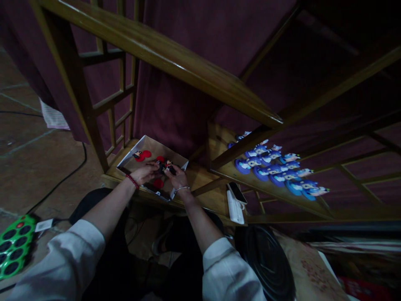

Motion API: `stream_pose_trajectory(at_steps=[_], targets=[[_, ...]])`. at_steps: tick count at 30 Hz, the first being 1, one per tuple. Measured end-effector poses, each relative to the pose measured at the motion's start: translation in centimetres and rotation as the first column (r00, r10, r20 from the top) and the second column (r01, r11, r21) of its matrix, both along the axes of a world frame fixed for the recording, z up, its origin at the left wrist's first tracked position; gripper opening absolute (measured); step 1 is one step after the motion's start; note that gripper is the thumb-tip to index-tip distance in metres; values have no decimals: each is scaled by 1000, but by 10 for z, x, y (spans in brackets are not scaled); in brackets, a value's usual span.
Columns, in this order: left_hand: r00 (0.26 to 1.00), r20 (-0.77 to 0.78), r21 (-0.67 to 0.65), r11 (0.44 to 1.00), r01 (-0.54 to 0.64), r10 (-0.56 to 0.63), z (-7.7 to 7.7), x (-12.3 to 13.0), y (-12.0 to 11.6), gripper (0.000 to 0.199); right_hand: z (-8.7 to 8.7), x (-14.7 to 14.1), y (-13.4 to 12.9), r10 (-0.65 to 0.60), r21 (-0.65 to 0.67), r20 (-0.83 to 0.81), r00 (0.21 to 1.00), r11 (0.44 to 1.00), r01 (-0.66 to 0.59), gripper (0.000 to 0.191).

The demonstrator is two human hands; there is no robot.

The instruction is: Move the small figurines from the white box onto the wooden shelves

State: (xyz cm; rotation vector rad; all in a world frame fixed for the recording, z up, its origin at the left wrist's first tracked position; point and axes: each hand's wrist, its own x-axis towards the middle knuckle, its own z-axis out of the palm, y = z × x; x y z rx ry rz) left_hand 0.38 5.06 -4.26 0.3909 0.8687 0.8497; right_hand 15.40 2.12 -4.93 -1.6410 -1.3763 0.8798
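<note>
Note the wooden frame (169, 54) around your station: straight bars, hard, with a glossy finish that catches highlights. Below it, the wooden bench (200, 184) carries the shallow, open-topped box (167, 150), whose thin, flat walls look like cardboard; expect them to flex if leaned on. To the right, on a wooden shelf, purple-blue figures (263, 167) stand in rows on rounded bases.

Your left hand (146, 173) and right hand (178, 177) meet over the box, fingertips pinching the dark figure (163, 167) between them. You cannot tell from this view whether the fingers hold one piece or two; the fingers cover much of it.

Treat the dark figure as light, stiff and probably smooth plastic, apt to slip under damp fingertips. Grip it at the thickest part of the body; thin projections, if any, are likely to snap or bend. Another small figure (137, 154) lies in the box beside red discs (144, 154), which appear flat, rounded and rigid; take these by the rim.
</note>
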Motion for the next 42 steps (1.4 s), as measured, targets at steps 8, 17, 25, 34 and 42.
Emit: stream_pose_trajectory(at_steps=[8,17,25,34,42], targets=[[1000,-19,14,1000,23,-23,0,-1,0,14,2,-2,-1,12,-3,-18,1000,1000,-12,28],[1000,1,-4,1000,-5,5,-1,1,1,17,0,1,0,22,0,12,1000,1000,-22,28],[1000,-20,-11,1000,0,0,-2,-2,1,17,2,-3,-1,19,-15,12,1000,1000,-19,26],[996,74,48,998,46,-50,2,-6,-2,16,7,-3,-2,6,17,23,1000,1000,-7,26],[992,98,91,994,66,-75,0,-13,-3,11,9,-5,-4,52,1,-5,999,999,-52,26]])
